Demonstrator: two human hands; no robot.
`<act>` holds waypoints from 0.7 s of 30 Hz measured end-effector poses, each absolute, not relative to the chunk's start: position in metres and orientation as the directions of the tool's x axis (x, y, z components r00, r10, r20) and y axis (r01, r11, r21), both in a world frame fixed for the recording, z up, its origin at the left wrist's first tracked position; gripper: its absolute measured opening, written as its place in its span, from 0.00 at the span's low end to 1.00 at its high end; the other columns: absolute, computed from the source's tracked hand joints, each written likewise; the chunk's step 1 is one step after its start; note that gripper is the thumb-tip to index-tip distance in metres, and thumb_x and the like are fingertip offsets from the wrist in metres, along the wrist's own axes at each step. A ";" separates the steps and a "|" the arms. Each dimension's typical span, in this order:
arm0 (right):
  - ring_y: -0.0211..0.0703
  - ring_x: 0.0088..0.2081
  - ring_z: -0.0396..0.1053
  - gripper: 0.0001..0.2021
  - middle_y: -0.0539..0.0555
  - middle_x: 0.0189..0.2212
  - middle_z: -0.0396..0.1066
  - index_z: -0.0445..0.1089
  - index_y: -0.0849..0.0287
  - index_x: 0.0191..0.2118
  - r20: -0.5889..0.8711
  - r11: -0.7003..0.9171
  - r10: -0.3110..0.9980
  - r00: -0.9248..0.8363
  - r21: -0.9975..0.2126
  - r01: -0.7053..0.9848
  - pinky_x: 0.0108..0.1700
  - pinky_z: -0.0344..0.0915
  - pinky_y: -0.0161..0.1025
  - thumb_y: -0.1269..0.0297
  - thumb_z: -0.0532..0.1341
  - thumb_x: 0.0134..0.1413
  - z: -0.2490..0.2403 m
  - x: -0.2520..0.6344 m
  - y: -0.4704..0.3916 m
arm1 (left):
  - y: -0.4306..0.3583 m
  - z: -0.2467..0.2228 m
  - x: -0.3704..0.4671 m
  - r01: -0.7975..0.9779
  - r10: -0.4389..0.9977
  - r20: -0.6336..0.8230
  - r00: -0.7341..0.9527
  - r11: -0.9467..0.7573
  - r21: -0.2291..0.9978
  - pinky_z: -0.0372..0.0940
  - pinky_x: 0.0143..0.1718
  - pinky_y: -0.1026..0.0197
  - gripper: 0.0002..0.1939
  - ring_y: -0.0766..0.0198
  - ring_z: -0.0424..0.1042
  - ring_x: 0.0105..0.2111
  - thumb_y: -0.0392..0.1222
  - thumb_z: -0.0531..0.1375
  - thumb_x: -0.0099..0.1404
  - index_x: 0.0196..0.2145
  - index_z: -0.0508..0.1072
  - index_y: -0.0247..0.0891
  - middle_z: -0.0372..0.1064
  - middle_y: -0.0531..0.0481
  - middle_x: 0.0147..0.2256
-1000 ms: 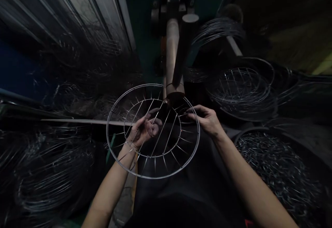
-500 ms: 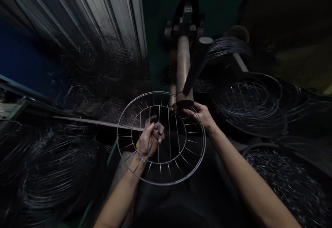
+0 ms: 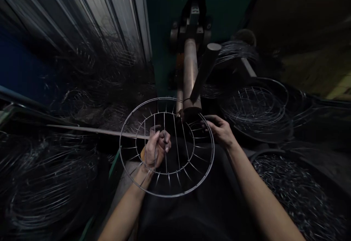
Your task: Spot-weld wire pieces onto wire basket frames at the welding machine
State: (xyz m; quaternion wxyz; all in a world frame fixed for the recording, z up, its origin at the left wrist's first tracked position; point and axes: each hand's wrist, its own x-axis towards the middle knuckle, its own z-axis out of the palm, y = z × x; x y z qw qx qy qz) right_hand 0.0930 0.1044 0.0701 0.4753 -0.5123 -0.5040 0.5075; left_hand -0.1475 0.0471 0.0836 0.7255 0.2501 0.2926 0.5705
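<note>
One rack (image 3: 176, 142) lies at the pipe (image 3: 190, 65); left hand (image 3: 157, 149), fingers curled, behind it; right hand (image 3: 221, 130), fingers half-closed, at its rim (image 3: 167, 196); grips unclear. Right fingertips have just drawn back from the pipe, seemingly freeing the rim for work.

Round wire grate (image 3: 176, 138) hung mid-frame, left hand (image 3: 156, 149) at its bars, right hand (image 3: 222, 131) at its rim; wire bits (image 3: 296, 193) lay lower right.
</note>
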 end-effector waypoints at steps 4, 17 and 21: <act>0.41 0.33 0.72 0.22 0.53 0.35 0.74 0.72 0.56 0.42 -0.066 -0.067 0.998 0.023 -0.997 0.032 0.36 0.69 0.39 0.53 0.68 0.40 0.038 0.107 0.104 | 0.043 0.090 -0.140 -0.684 0.988 -0.135 0.082 0.154 0.713 0.53 0.21 0.68 0.10 0.73 0.59 0.17 0.44 0.55 0.64 0.42 0.58 0.42 0.60 0.57 0.24; 0.38 0.33 0.70 0.13 0.49 0.30 0.74 0.74 0.57 0.33 -0.001 -0.004 0.998 -0.063 -0.999 -0.036 0.37 0.66 0.36 0.57 0.69 0.39 0.049 0.061 0.136 | 0.043 0.071 -0.137 -0.709 0.995 -0.090 0.037 0.090 0.700 0.53 0.22 0.67 0.05 0.73 0.60 0.18 0.42 0.49 0.68 0.41 0.59 0.41 0.60 0.56 0.26; 0.37 0.30 0.70 0.15 0.49 0.28 0.73 0.74 0.56 0.33 -0.026 -0.030 0.998 -0.051 -0.996 -0.082 0.35 0.66 0.36 0.54 0.69 0.38 0.060 0.062 0.125 | 0.044 0.075 -0.139 -0.719 0.997 -0.072 0.040 0.078 0.690 0.54 0.23 0.67 0.05 0.72 0.60 0.19 0.43 0.51 0.67 0.38 0.62 0.40 0.61 0.56 0.25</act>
